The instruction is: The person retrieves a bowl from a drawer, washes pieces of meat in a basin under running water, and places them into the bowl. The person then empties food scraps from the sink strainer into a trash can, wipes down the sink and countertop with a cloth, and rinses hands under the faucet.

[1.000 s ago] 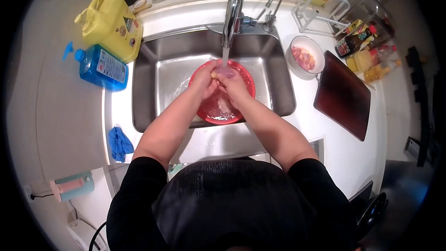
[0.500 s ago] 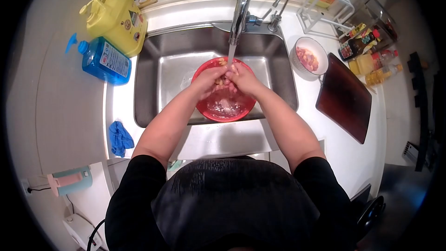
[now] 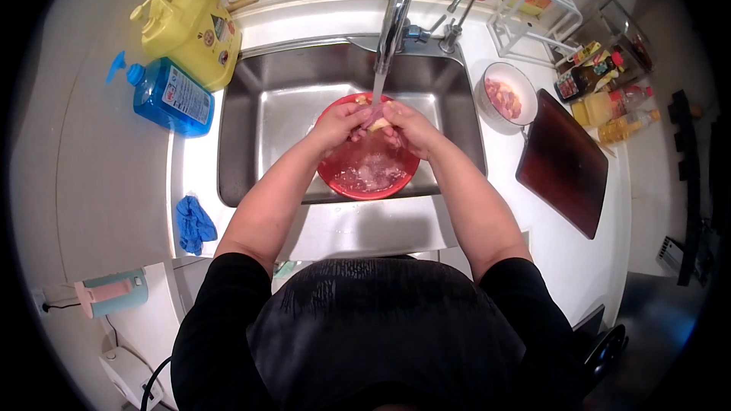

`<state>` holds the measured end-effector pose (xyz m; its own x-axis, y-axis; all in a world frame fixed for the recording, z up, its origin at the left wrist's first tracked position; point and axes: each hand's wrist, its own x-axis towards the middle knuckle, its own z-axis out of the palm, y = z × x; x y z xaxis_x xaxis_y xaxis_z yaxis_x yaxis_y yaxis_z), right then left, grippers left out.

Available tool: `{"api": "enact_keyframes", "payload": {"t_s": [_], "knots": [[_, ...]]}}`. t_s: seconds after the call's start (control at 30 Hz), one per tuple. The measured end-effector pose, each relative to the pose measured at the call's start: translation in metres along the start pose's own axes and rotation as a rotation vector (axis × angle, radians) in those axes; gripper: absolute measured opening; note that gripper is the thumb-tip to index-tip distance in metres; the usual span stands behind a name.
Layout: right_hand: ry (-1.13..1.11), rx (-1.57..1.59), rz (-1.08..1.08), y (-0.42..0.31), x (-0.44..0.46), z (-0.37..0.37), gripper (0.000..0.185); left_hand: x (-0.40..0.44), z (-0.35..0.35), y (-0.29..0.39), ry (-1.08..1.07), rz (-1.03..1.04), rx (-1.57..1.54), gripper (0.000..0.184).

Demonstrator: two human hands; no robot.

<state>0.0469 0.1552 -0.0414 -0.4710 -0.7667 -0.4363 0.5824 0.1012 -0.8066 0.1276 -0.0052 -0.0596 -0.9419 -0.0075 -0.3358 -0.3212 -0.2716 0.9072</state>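
Observation:
Under the running tap [image 3: 394, 19], my left hand [image 3: 337, 125] and my right hand [image 3: 413, 129] grip a piece of raw meat [image 3: 373, 117] between them, pinkish with a pale yellow part. The stream falls right onto it. Both hands are closed, with fingertips curled around its two sides. Below them a red basin [image 3: 410, 175] stands in the steel sink [image 3: 285, 118], holding cloudy, bubbling water. What lies under the water cannot be made out.
A white bowl [image 3: 491, 110] of meat pieces stands right of the sink, beside a dark cutting board [image 3: 563, 164]. Bottles [image 3: 582, 80] and a white rack [image 3: 525, 27] lie beyond. On the left are a yellow jug [image 3: 190, 30], blue soap bottle [image 3: 173, 97] and blue cloth [image 3: 196, 224].
My hands have drawn slightly apart, and the meat between them now shows more clearly. The yellowish pieces seen earlier between my hands are less visible. Water keeps running.

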Motion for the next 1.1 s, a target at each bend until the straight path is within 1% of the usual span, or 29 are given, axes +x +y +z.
{"api": "enact_keyframes", "payload": {"t_s": [0.07,0.1,0.17,0.2,0.27,0.3,0.37,0.4,0.43,0.47,0.53,0.57,0.67,0.7,0.8,0.9,1.0,1.03,1.1], "knots": [[-0.036,-0.032,0.018,-0.002,-0.003,-0.002,0.019,-0.002,-0.001,-0.002,0.026,0.007,0.005,0.019],[-0.053,-0.048,0.026,-0.003,-0.004,-0.003,0.02,0.001,-0.004,-0.006,0.011,-0.004,-0.006,0.022],[0.091,-0.008,-0.017,-0.001,-0.002,0.006,0.018,0.003,-0.007,-0.011,-0.019,-0.027,-0.03,0.029],[0.163,0.011,-0.04,-0.001,-0.001,0.009,0.018,0.001,-0.005,-0.007,0.022,-0.056,-0.12,0.033],[0.163,0.089,-0.055,0.003,0.004,0.002,0.018,-0.007,0.003,0.007,0.104,-0.111,-0.301,0.042],[0.162,0.129,-0.061,0.007,0.006,-0.001,0.017,-0.008,0.004,0.009,0.076,-0.103,-0.386,0.045],[0.174,0.108,-0.009,0.016,0.011,0.003,0.019,-0.009,0.005,0.013,0.018,-0.087,-0.554,0.052],[0.179,0.097,0.015,0.02,0.012,0.008,0.02,-0.01,0.008,0.017,0.012,-0.092,-0.59,0.052],[0.197,0.186,0.034,0.022,0.014,0.014,0.021,-0.012,0.011,0.022,0.006,-0.098,-0.626,0.052],[0.235,0.172,0.019,0.021,0.014,0.025,0.021,-0.013,0.013,0.026,0.0,-0.103,-0.662,0.052],[0.311,0.146,-0.012,0.019,0.012,0.042,0.02,-0.007,0.006,0.017,-0.101,-0.068,-0.749,0.051],[0.181,0.138,-0.069,0.03,0.027,0.027,0.02,-0.005,0.002,0.014,-0.151,-0.053,-0.792,0.052],[0.191,0.287,-0.057,0.023,0.029,0.018,0.015,-0.01,-0.002,0.021,0.04,-0.012,-0.261,0.044],[0.203,0.27,-0.035,0.013,0.019,0.026,0.017,-0.004,-0.015,0.014,0.018,0.005,-0.131,0.038],[0.105,0.262,0.026,0.006,0.018,0.023,0.019,0.007,-0.019,-0.009,0.054,0.034,-0.019,0.033],[0.094,0.264,-0.022,-0.006,0.016,0.022,0.019,-0.001,0.007,-0.009,0.043,-0.207,-0.49,0.026],[-0.015,0.186,-0.012,-0.017,0.017,0.003,0.026,0.007,-0.005,-0.027,-0.228,-0.125,-0.306,0.026],[0.171,0.146,-0.037,-0.019,0.011,0.004,0.032,0.009,-0.009,-0.031,-0.171,-0.104,-0.21,0.025],[0.173,0.099,-0.047,-0.036,-0.007,0.01,0.026,0.012,-0.017,-0.038,-0.056,-0.059,-0.017,0.024]]}}
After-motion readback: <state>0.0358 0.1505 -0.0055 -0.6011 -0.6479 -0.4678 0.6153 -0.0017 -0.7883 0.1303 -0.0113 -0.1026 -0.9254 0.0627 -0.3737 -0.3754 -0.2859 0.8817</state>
